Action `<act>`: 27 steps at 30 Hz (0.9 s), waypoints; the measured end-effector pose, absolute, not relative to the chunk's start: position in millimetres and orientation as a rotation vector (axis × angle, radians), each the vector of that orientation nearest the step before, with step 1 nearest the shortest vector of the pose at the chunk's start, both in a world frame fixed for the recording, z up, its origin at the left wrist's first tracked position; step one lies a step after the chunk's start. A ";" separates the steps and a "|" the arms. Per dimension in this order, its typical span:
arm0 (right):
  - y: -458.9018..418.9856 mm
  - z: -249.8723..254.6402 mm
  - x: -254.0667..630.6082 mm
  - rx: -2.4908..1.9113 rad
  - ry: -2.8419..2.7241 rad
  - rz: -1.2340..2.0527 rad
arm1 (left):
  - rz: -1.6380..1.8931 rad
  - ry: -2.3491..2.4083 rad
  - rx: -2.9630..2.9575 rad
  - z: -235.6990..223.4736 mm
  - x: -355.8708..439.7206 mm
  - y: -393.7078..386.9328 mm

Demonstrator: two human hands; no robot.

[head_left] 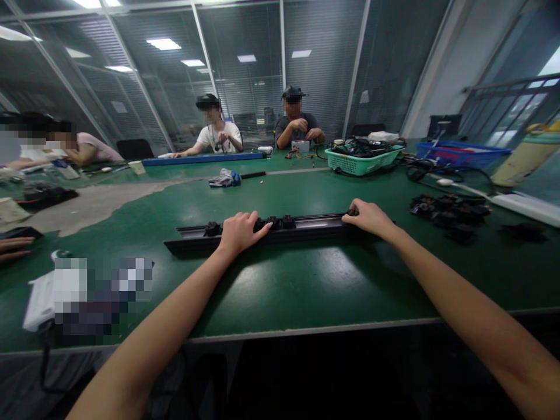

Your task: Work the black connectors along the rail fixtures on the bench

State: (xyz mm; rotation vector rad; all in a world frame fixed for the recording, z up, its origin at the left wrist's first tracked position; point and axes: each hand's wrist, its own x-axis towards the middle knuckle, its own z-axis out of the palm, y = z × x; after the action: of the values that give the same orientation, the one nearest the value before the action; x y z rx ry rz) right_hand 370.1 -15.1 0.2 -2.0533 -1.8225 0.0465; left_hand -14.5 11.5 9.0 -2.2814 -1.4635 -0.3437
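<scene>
A long black rail (pixel 315 224) lies across the green table (pixel 271 286) in front of me, with several small black parts (pixel 280 221) seated in its channel. My left hand (pixel 240 231) rests on the rail near its middle, fingers curled over the parts there. My right hand (pixel 367 217) is at the rail's right end, fingers pinched on a small black part (pixel 352 212) at that end.
A pile of loose black parts (pixel 446 209) lies to the right. A green basket (pixel 363 160) of cables and a blue tray (pixel 459 153) stand further back. Other people sit across and at the left; someone's fingers (pixel 13 245) show at the left edge. A white device (pixel 41 300) lies near left.
</scene>
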 end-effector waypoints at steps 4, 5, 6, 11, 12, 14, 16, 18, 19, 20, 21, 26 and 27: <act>-11.5 -0.1 380.5 -2.077 -1.806 0.087 | -0.350 -1.461 -2.295 8.6 -15.0 12.0; -10.8 -0.3 382.5 -2.083 -1.805 0.092 | -0.352 -1.465 -2.298 8.5 -15.0 12.1; -10.1 -0.5 384.2 -2.089 -1.806 0.092 | -0.353 -1.469 -2.298 8.5 -15.1 12.2; -9.1 -1.0 389.1 -2.118 -1.811 0.059 | -0.351 -1.472 -2.292 8.5 -14.7 12.1; -9.3 -0.7 389.5 -2.121 -1.816 0.054 | -0.350 -1.469 -2.291 8.5 -14.5 12.0; -9.7 0.4 390.0 -2.130 -1.833 0.051 | -0.350 -1.465 -2.286 8.6 -14.2 12.0; -10.3 2.0 390.5 -2.143 -1.843 0.054 | -0.350 -1.463 -2.279 8.5 -14.0 12.1; -10.8 3.4 391.8 -2.152 -1.842 0.052 | -0.349 -1.459 -2.277 8.3 -14.1 12.3; -11.0 4.0 392.9 -2.150 -1.845 0.051 | -0.348 -1.459 -2.278 8.2 -14.2 12.4; -11.0 4.4 394.3 -2.147 -1.850 0.050 | -0.349 -1.459 -2.281 8.2 -14.4 12.5; -10.9 4.6 396.1 -2.147 -1.856 0.049 | -0.350 -1.459 -2.283 8.1 -14.6 12.5; -8.8 3.7 407.4 -2.202 -1.860 0.040 | -0.337 -1.463 -2.279 8.9 -14.5 11.5; -8.3 3.5 409.1 -2.210 -1.859 0.039 | -0.333 -1.464 -2.275 9.2 -14.2 11.2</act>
State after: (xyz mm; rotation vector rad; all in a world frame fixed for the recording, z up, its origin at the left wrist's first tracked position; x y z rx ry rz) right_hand 409.1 -8.3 3.5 -2.2096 -1.8592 0.0394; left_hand -14.2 11.2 9.2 -2.2755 -1.4645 -0.3327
